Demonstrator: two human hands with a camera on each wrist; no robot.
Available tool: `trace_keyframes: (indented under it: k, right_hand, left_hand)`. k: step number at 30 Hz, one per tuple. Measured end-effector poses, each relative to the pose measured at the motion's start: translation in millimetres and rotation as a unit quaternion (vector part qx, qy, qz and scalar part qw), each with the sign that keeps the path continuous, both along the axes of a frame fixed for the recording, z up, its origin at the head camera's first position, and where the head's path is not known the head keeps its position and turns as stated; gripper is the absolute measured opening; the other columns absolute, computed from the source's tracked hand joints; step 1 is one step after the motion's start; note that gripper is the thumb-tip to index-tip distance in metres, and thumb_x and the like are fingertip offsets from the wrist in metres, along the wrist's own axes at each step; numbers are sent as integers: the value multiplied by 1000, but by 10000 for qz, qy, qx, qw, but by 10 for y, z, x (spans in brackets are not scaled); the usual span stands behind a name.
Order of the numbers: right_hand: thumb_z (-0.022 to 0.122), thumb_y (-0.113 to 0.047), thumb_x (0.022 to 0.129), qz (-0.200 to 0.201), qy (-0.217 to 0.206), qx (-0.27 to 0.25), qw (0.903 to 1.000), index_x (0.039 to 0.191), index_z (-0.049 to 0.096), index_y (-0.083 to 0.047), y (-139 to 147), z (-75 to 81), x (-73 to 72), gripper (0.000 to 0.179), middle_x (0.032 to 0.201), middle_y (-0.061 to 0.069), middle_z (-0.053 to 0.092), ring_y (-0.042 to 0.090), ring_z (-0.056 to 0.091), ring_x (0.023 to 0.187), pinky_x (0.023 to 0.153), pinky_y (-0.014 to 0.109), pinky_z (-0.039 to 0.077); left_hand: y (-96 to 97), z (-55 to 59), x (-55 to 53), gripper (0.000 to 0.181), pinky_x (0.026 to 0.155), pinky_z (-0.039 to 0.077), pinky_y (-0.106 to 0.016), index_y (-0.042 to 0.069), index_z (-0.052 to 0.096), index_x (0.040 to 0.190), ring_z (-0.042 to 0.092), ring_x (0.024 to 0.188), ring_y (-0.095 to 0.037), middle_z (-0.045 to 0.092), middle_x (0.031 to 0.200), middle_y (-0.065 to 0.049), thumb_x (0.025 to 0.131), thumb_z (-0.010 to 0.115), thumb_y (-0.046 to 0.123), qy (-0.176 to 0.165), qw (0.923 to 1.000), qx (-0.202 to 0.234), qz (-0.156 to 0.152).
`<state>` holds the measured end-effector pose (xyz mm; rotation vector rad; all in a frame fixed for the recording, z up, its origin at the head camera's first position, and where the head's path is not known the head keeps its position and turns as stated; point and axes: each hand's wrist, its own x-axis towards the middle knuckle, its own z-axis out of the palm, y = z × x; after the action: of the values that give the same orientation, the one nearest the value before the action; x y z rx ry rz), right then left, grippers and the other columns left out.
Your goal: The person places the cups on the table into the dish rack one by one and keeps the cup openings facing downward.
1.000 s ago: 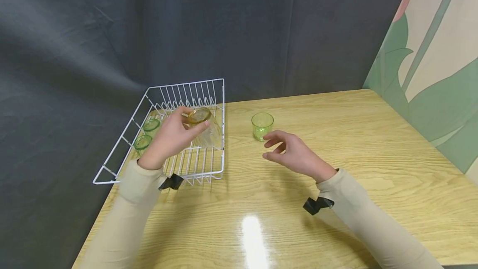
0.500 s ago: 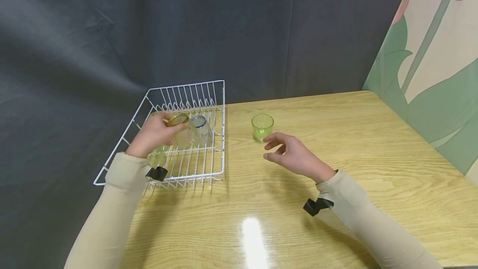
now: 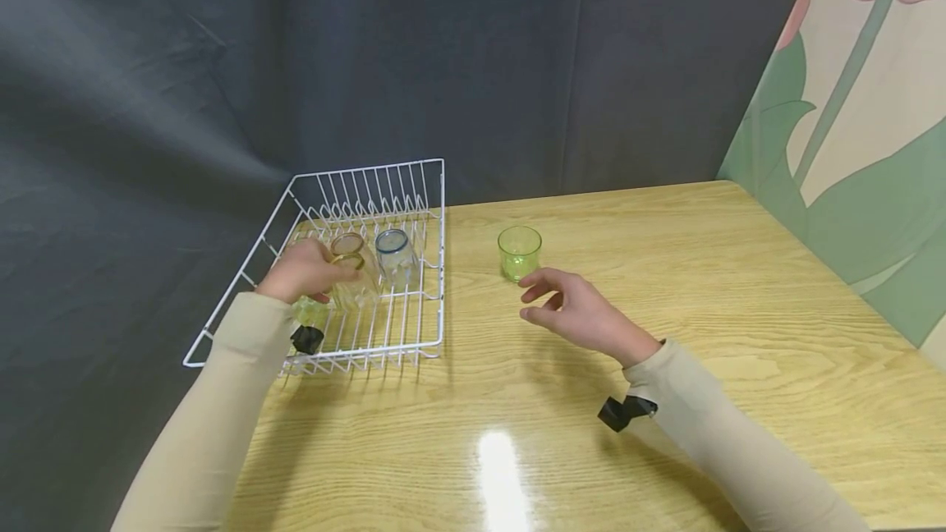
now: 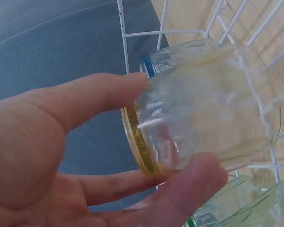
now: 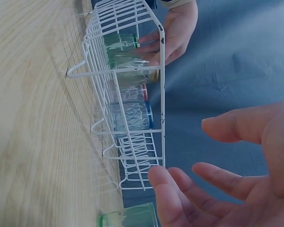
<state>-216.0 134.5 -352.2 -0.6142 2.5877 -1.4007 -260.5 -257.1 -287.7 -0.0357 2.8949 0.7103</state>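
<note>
My left hand [image 3: 301, 271] grips a clear yellow-tinted drinking glass [image 4: 203, 111] by its amber base, thumb on one side and fingers on the other. That glass is upside down within the white wire dish rack [image 3: 414, 346], low over the rack's wires. Just behind it stands an upturned glass with a pinkish base [image 3: 347, 243], and to the right one with a blue base [image 3: 396, 259]. Green glass [image 3: 310, 314] shows below my left hand. My right hand [image 3: 572, 308] holds nothing, fingers loosely bent, close to an upright green glass [image 3: 520, 251] on the table.
Around the rack, the wood-grain table [image 3: 665, 269] stretches to the right. A dark curtain [image 3: 502, 64] hangs behind and on the left. At the right is a wall with a tulip pattern [image 3: 872, 146].
My left hand has carried the yellow-tinted glass leftward and down into the rack, uncovering the blue-based and pinkish-based glasses. My right hand has stayed nearly still.
</note>
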Motion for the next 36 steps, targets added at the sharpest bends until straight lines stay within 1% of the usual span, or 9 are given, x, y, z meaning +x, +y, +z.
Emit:
trace_keyframes:
  k: [2, 5, 9, 13, 19, 24, 29, 32, 36]
  right_hand:
    - [70, -19, 93, 11, -9, -12, 10000, 130, 60, -10, -3, -3, 2, 39, 115, 11, 67, 23, 61, 88, 72, 37, 52]
    - [69, -18, 93, 39, -30, -32, 10000, 130, 60, -9, -1, -2, 7, 38, 116, 12, 66, 23, 62, 87, 73, 37, 52]
    - [69, -17, 93, 41, -17, -24, 10000, 130, 60, -9, 4, -4, 7, 38, 115, 12, 66, 24, 61, 87, 72, 37, 52]
    - [69, -18, 94, 67, -71, -28, 9999, 130, 60, -10, -11, -12, 9, 38, 115, 12, 66, 23, 61, 87, 72, 37, 53]
    - [69, -17, 94, 95, -116, -43, 9999, 129, 60, -10, -24, -20, 19, 37, 114, 11, 66, 23, 62, 86, 71, 37, 53]
    - [69, -17, 93, 85, -70, -56, 9999, 129, 61, -10, -24, -22, 12, 37, 113, 10, 67, 22, 62, 86, 71, 36, 53]
    - [70, -17, 93, 81, -29, -25, 10000, 129, 61, -10, -20, -22, 14, 37, 112, 11, 67, 22, 62, 86, 71, 36, 53]
    - [69, -17, 93, 95, -31, -29, 9999, 128, 61, -10, -18, -23, 18, 37, 111, 10, 67, 22, 62, 85, 71, 37, 52]
    - [69, -18, 93, 118, -62, -54, 9999, 128, 61, -10, -20, -24, 21, 36, 111, 9, 67, 23, 61, 85, 71, 37, 52]
  left_hand:
    - [14, 1, 4, 42, 60, 48, -33, 15, 46, 66, 64, 55, -17, 54, 57, 1, 86, 74, 39, -23, 10000, -64, 36]
    - [28, 21, 25, 43, 60, 49, -34, 14, 44, 68, 64, 56, -18, 54, 64, -1, 86, 74, 39, -85, 9998, -143, 62]
    - [30, 35, 5, 45, 55, 51, -29, 14, 41, 67, 64, 53, -16, 51, 71, -4, 85, 75, 37, -283, 9994, -214, 27]
    - [-8, 3, -38, 45, 51, 54, -28, 13, 40, 68, 63, 49, -15, 49, 76, -6, 85, 76, 35, -451, 9989, -127, 30]
    - [-17, -44, -62, 43, 51, 56, -30, 13, 41, 70, 63, 47, -17, 50, 76, -7, 84, 77, 32, -398, 9992, -41, 62]
    - [-9, -42, -60, 40, 54, 58, -33, 13, 42, 71, 63, 48, -17, 50, 74, -6, 83, 77, 27, -459, 9989, -12, 127]
    - [-13, -42, -49, 38, 53, 57, -31, 10, 46, 71, 63, 47, -16, 61, 85, -19, 81, 79, 24, -523, 9984, -169, 153]
    - [-9, -42, -39, 37, 51, 56, -29, 9, 46, 70, 62, 46, -15, 63, 89, -23, 80, 79, 21, -524, 9984, -193, 126]
    - [-16, -37, -28, 35, 50, 56, -28, 8, 45, 71, 61, 46, -14, 60, 84, -19, 80, 78, 17, -500, 9984, -234, 103]
